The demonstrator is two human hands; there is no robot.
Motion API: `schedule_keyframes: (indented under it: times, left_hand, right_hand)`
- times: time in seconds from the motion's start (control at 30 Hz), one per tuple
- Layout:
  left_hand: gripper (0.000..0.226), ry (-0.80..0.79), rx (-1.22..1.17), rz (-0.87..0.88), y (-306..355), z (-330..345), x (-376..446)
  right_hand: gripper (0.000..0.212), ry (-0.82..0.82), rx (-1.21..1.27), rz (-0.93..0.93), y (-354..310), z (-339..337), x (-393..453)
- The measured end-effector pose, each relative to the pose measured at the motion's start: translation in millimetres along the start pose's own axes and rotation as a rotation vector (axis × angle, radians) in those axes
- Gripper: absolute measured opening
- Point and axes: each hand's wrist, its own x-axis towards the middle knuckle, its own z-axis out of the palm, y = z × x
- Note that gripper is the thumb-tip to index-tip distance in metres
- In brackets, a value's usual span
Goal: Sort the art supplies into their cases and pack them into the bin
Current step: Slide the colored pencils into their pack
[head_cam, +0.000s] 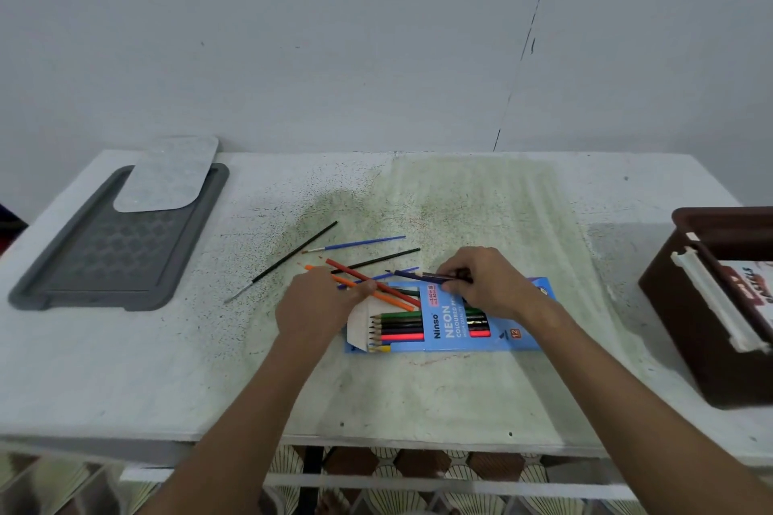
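Pencil box (pixel 449 324): one, blue, flat on the desk (pixel 125 368), flap open at its left end.
Left hand (pixel 318 305): pinches two pencils, red (pixel 368 279) and orange (pixel 334 275).
Right hand (pixel 485 284): fingers curled round one dark pencil (pixel 418 275) above the box.
Paintbrushes: three loose (two black, one blue (pixel 359 243)).
Bin (pixel 707 305): one, brown, desk's right edge.

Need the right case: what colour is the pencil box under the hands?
Light blue pencil box, seen in the head view.

Both hands (pixel 322 301) (pixel 481 282) reach forward, fingers curled, pinching.
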Motion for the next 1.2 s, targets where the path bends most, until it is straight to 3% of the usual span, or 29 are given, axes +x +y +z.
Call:
schedule_keyframes:
  times: [0.13, 0.23, 0.37, 0.77, 1.2]
  left_hand:
    - [0.044, 0.102, -0.093, 0.356, -11, -16, 8]
    - [0.040, -0.005, 0.128, 0.642, -21, -29, 30]
    - [0.034, -0.097, 0.216, 0.830, -14, -33, 42]
    - [0.024, -0.155, 0.509, 0.936, 12, -32, 60]
    - [0.027, -0.449, 0.573, 0.893, 26, -49, 32]
  right_hand:
    - [0.018, 0.024, 0.035, -0.001, 1, -1, -2]
    - [0.019, 0.025, 0.054, 0.001, 2, 0, -2]
    - [0.017, 0.030, 0.065, 0.008, 3, 2, -2]
    - [0.018, 0.041, 0.105, 0.042, 5, 2, -2]
    - [0.015, 0.102, 0.097, 0.026, 3, 9, -3]
